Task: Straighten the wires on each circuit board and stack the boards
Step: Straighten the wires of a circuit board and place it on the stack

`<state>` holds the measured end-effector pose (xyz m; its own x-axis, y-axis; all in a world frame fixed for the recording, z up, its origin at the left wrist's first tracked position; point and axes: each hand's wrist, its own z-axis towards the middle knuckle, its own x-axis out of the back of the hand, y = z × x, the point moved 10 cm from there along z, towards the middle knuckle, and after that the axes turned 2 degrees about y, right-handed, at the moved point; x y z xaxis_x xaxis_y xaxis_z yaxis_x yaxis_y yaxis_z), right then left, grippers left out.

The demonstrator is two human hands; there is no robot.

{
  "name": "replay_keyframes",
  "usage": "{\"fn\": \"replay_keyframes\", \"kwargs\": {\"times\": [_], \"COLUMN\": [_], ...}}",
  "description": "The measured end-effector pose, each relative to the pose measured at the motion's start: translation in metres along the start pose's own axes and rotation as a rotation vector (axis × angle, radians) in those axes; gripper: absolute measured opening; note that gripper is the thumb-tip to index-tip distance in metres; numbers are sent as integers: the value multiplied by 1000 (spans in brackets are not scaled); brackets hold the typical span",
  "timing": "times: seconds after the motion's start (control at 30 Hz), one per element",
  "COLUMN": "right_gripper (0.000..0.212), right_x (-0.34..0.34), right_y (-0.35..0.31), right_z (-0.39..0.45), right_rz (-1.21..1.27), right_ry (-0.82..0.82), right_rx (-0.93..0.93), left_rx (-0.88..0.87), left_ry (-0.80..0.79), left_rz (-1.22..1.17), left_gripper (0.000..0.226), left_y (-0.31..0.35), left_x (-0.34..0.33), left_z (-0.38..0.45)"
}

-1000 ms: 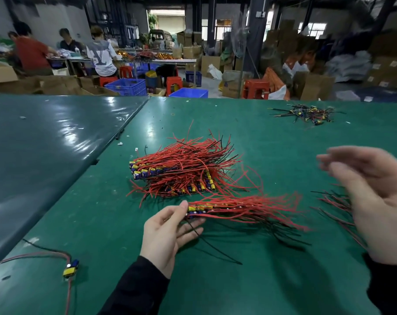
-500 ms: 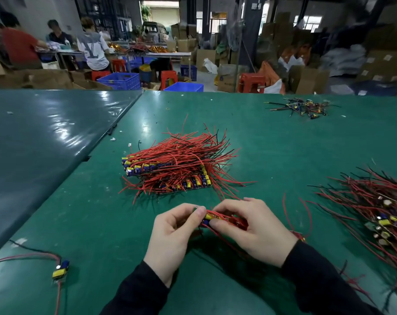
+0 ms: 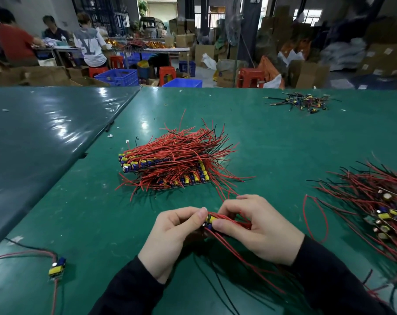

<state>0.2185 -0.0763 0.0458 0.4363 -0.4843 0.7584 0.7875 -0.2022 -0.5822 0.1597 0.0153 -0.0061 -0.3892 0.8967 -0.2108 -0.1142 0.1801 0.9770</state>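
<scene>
A green workshop table (image 3: 272, 142) held heaps of red-wired circuit boards.

Near the table's front edge, the left hand (image 3: 170, 237) and right hand (image 3: 259, 230) both pinched one board (image 3: 210, 220) between them — its wires (image 3: 245, 267) trailing toward the front right corner. The stacked pile (image 3: 170, 167) lay just beyond, toward the centre, slightly nearer the left hand.

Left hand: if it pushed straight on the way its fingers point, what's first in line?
The left hand points right, at the circuit board it already pinches; just beyond is the right hand.
</scene>
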Motion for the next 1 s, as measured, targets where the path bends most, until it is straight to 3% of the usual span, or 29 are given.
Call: {"fn": "replay_keyframes", "kwargs": {"times": [0.43, 0.53, 0.67, 0.73, 0.8, 0.93, 1.0], "right_gripper": [19, 20, 37, 31, 20, 16, 16], "right_x": [6, 8, 0, -5, -7, -4, -7], "right_y": [-4, -4, 7, 11, 9, 3, -3], "right_z": [-3, -6, -6, -6, -6, -7, -8], "right_rz": [212, 202, 122, 103, 130, 212, 270], "right_ry": [-43, -8, -29, -60, -72, -64, -112], "right_rx": [17, -1, -89, -103, -86, -57, -34], "left_rx": [154, 121, -36, -84, -105, -139, -143], "left_ry": [-105, -86, 61, 67, 42, -51, -151], "left_rz": [-146, -152, -27, 42, 109, 277, 327], "left_gripper": [28, 29, 31, 27, 25, 41, 34], "left_y": [-12, -9, 4, 8, 11, 15, 17], "left_x": [-10, -9, 3, 1, -3, -8, -15], "left_z": [-1, -1, 1, 0, -1, -1, -3]}}
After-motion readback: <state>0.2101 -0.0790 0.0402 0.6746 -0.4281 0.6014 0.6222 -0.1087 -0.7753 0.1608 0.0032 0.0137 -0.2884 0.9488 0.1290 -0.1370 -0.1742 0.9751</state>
